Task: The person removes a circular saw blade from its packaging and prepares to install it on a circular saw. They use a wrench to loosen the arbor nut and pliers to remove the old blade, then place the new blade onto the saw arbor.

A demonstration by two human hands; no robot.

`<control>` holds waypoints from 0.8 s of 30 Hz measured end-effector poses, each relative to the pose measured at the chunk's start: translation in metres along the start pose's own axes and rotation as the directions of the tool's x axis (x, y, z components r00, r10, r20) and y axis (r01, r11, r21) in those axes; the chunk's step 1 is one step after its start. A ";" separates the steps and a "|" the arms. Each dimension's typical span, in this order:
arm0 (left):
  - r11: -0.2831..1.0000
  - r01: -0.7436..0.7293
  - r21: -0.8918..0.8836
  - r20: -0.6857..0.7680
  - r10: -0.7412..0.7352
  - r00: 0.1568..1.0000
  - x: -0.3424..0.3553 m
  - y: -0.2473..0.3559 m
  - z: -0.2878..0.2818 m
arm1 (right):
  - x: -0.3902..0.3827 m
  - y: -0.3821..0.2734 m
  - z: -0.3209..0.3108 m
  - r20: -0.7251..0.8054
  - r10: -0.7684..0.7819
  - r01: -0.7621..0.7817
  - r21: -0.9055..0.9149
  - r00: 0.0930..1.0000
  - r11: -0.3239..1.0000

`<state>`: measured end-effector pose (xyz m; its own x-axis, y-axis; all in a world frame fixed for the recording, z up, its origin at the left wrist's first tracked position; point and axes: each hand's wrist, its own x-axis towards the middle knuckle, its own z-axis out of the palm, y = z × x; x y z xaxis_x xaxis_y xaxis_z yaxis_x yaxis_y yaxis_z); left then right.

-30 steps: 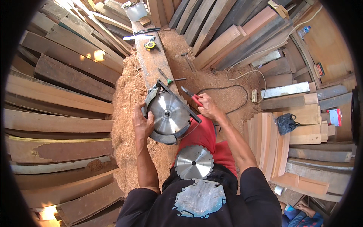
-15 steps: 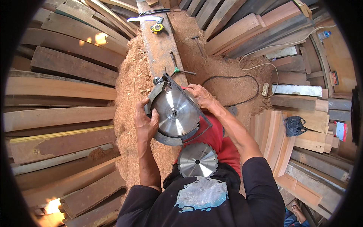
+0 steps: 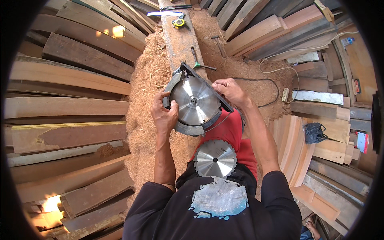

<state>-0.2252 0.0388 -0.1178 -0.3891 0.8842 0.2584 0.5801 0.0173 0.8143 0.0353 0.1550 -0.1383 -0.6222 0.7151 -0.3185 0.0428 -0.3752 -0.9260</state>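
My left hand [image 3: 166, 110] grips the curved guard of a circular saw [image 3: 178, 83], thumb beside its silver blade [image 3: 194, 112]. My right hand [image 3: 230, 92] has its fingers closed at the saw's right edge, along the dark base plate; what is in them is hidden. A second toothed blade [image 3: 215, 164] lies on my lap, over red trousers [image 3: 224, 128]. Just beyond the saw, a green-centred wrench [image 3: 197, 65] rests on a dusty plank [image 3: 180, 48], with a yellow tape measure [image 3: 180, 23] and a silver rule [image 3: 162, 14] farther up.
Stacked boards [image 3: 68, 104] surround a heap of sawdust [image 3: 142, 132]. Right of the plank lie a metal tool [image 3: 219, 44], dark cable [image 3: 268, 82], white cord with a socket [image 3: 285, 94] and black bag [image 3: 314, 132]. Part of another person [image 3: 314, 231] shows at lower right.
The red pliers my right hand held a second ago are now out of sight. That hand has moved up against the saw's edge. The whole scene has shifted rightward and up in view.
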 end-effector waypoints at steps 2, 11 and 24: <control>0.999 -0.023 0.049 0.014 0.022 1.000 0.001 0.000 0.001 | 0.002 -0.003 0.005 -0.032 0.006 -0.003 0.098 0.999 0.995; 0.982 -0.109 0.154 0.112 0.093 0.989 -0.007 0.018 -0.015 | 0.004 0.008 0.016 -0.199 -0.061 0.064 0.008 0.978 0.998; 0.879 -0.336 0.339 0.422 0.177 0.889 0.005 0.041 -0.020 | -0.005 0.009 0.033 -0.294 -0.158 0.160 -0.019 0.943 0.987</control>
<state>-0.2171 0.0343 -0.0726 0.0589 0.9863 0.1542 0.8833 -0.1235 0.4522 0.0126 0.1285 -0.1387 -0.3633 0.9069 -0.2132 -0.0425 -0.2448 -0.9686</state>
